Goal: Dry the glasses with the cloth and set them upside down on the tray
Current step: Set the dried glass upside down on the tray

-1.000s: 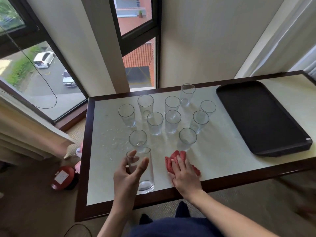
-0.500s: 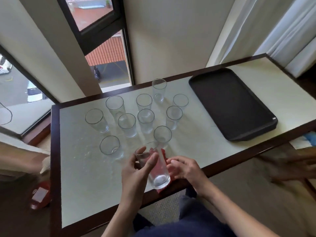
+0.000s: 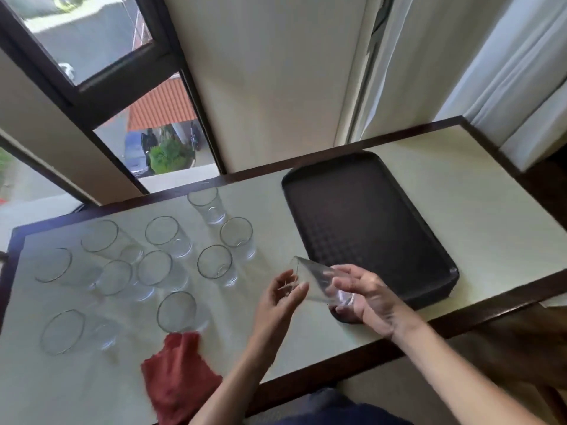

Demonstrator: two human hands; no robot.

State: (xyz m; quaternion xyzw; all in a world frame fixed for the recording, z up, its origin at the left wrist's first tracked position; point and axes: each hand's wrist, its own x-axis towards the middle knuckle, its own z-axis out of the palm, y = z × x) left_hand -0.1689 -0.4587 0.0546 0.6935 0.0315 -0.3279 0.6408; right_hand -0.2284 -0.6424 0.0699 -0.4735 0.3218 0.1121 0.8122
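Counter (image 3: 460,210) first: the cloth (image 3: 178,372) lies at its front edge. Fetch it with your loose left hand (image 3: 276,299); your right hand (image 3: 368,292) grips the tilted glass (image 3: 316,277) by its base.

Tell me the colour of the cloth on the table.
Red. The cloth shows best in the head view, its only view.

A clear drinking glass (image 3: 319,282) is tilted almost onto its side at centre frame, its mouth to the upper left and its base gripped in the right hand (image 3: 368,292). Ten more clear glasses (image 3: 214,265) stand mouth-up at left. A crumpled red cloth (image 3: 178,369) lies at lower left. A dark rectangular textured tray (image 3: 362,216) lies flat at right.
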